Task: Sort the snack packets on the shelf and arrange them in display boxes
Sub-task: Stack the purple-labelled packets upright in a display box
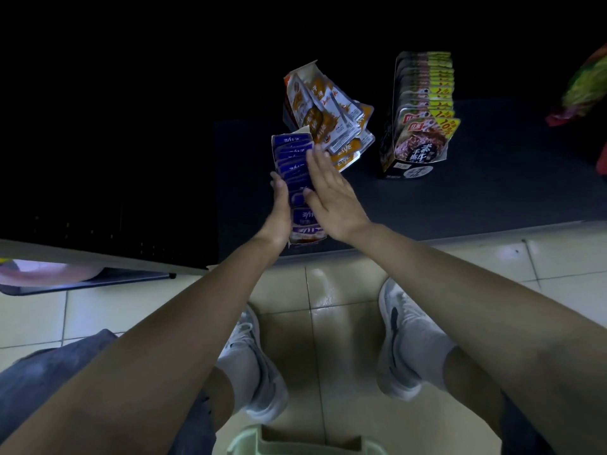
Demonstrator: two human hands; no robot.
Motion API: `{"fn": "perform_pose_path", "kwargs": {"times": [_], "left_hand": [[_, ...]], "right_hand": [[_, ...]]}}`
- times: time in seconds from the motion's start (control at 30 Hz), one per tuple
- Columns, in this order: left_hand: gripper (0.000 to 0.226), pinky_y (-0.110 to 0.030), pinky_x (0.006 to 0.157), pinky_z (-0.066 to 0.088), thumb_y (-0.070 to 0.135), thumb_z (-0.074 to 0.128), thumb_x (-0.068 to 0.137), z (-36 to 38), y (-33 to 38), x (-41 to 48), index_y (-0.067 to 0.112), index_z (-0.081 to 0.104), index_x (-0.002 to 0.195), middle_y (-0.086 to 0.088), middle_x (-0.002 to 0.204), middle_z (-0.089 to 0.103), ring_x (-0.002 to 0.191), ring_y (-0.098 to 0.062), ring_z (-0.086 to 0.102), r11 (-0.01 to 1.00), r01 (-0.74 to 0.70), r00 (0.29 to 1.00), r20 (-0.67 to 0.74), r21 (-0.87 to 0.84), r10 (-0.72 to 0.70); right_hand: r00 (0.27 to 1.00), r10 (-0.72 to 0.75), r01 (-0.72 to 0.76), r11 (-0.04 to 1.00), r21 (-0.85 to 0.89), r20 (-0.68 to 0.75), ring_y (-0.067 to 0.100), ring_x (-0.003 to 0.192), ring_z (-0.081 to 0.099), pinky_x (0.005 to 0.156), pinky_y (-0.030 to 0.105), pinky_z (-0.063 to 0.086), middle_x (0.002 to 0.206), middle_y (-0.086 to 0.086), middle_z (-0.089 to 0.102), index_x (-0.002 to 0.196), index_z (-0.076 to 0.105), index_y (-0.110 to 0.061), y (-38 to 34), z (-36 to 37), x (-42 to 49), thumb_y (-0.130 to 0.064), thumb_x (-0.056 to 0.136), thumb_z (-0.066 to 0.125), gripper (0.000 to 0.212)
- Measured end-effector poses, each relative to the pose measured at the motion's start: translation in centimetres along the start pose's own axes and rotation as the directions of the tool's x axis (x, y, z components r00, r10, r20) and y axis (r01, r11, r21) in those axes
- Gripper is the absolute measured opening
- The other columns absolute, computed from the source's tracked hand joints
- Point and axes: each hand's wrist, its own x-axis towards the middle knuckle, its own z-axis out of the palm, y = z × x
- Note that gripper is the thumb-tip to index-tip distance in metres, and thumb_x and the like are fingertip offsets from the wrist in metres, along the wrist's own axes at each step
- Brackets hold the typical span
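A display box of purple snack packets (297, 178) stands on the dark shelf (460, 198) near its front edge. My left hand (279, 208) lies flat against the box's left side, fingers straight. My right hand (331, 192) presses flat on the row of purple packets from the right, fingers straight. Behind the purple box a display box of orange and white packets (328, 116) leans, its packets fanned out loosely. To the right stands a black display box (417, 126) with a neat row of dark packets carrying yellow 10% labels.
A green and red bag (581, 90) lies at the shelf's far right edge. A lower shelf lip (98, 254) juts out at the left. Below are beige floor tiles (341, 310), my two grey shoes, and a pale green bin (295, 441) at the bottom.
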Motion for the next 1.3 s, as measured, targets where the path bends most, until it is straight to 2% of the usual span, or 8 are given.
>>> {"fn": "perform_pose_path", "kwargs": {"times": [0.07,0.17,0.43,0.6,0.77,0.9,1.07,1.3], "left_hand": [[0.073,-0.003,0.089,0.036,0.063,0.001,0.093,-0.8,-0.8,0.0,0.024,0.02,0.152,0.011,0.142,0.044,0.12,0.007,0.049,0.997,0.048,0.997,-0.054,-0.052,-0.051],[0.085,-0.025,0.11,0.013,0.074,0.007,0.085,-1.3,-1.9,-0.8,0.026,-0.006,0.154,0.003,0.163,-0.001,0.148,-0.01,0.008,0.989,0.145,0.981,-0.122,-0.035,-0.149],[0.084,-0.027,0.104,0.028,0.077,0.016,0.08,0.1,-1.2,-1.9,0.038,-0.002,0.153,0.005,0.158,0.021,0.142,-0.012,0.027,0.998,0.061,0.998,-0.027,-0.025,-0.062],[0.074,-0.032,0.114,0.018,0.066,0.018,0.094,-0.3,-1.8,-2.0,0.032,-0.012,0.152,0.006,0.162,-0.001,0.147,-0.014,0.011,0.998,0.051,0.997,-0.067,0.036,-0.048],[0.083,-0.043,0.115,0.028,0.076,0.027,0.081,-0.5,-1.9,-1.7,0.041,0.003,0.152,0.007,0.161,0.015,0.143,-0.015,0.025,0.995,-0.02,0.996,-0.084,0.095,0.028],[0.072,-0.03,0.106,0.033,0.06,0.031,0.093,-0.6,-2.2,-1.6,0.036,-0.003,0.153,0.004,0.159,0.02,0.139,-0.015,0.032,0.993,-0.036,0.989,-0.138,0.117,0.052],[0.046,-0.01,0.078,0.036,0.031,0.04,0.103,-1.0,-2.0,-2.0,0.025,0.032,0.148,-0.003,0.144,0.041,0.115,-0.004,0.043,0.939,-0.112,0.945,-0.256,0.326,0.201],[0.042,-0.018,0.081,0.048,0.025,0.052,0.098,-2.1,-2.3,-2.6,0.012,0.05,0.138,-0.005,0.128,0.052,0.105,-0.01,0.056,0.711,-0.183,0.867,-0.229,0.679,0.442]], "right_hand": [[0.992,0.104,-0.09,0.981,0.171,-0.07,0.013,0.149,-0.005,0.122,0.033,0.005,0.163,0.004,-0.005,0.154,-0.006,-0.014,0.2,-0.1,-0.6,-0.027,0.103,0.032,0.064],[0.968,0.249,-0.223,0.9,0.374,-0.024,0.014,0.149,0.003,0.122,0.038,0.013,0.163,0.002,0.001,0.154,-0.007,-0.018,0.4,0.7,-2.1,-0.029,0.103,0.031,0.065],[0.968,0.23,-0.246,0.788,0.564,0.101,0.01,0.148,0.011,0.12,0.044,0.02,0.162,-0.007,0.007,0.153,-0.001,-0.036,-1.2,1.8,-2.9,-0.047,0.093,0.035,0.072],[0.967,0.22,-0.252,0.774,0.581,0.126,0.011,0.138,0.036,0.113,0.044,0.035,0.157,-0.005,0.027,0.154,-0.003,-0.035,-0.7,1.2,-3.0,-0.032,0.096,0.046,0.076],[0.947,0.312,-0.236,0.523,0.819,0.074,-0.001,0.118,0.053,0.11,0.041,0.041,0.125,-0.021,0.05,0.155,0.004,-0.022,-1.6,1.6,-3.2,0.004,0.096,0.041,0.074],[0.952,0.299,-0.206,0.457,0.865,0.068,-0.011,0.107,0.055,0.099,0.026,0.047,0.119,-0.02,0.052,0.153,0.013,-0.018,-2.1,0.8,-2.3,0.0,0.099,0.042,0.064],[0.87,0.481,-0.271,0.654,0.706,-0.112,0.0,0.1,0.061,0.079,0.006,0.046,0.112,-0.004,0.061,0.137,0.048,-0.005,-0.6,0.3,-2.4,0.002,0.098,0.042,0.04],[0.937,0.328,-0.233,0.843,0.485,-0.12,0.018,0.093,0.065,0.084,0.035,0.055,0.102,0.008,0.07,0.102,0.069,-0.01,1.3,0.9,-3.0,0.0,0.09,0.05,0.025]]}}
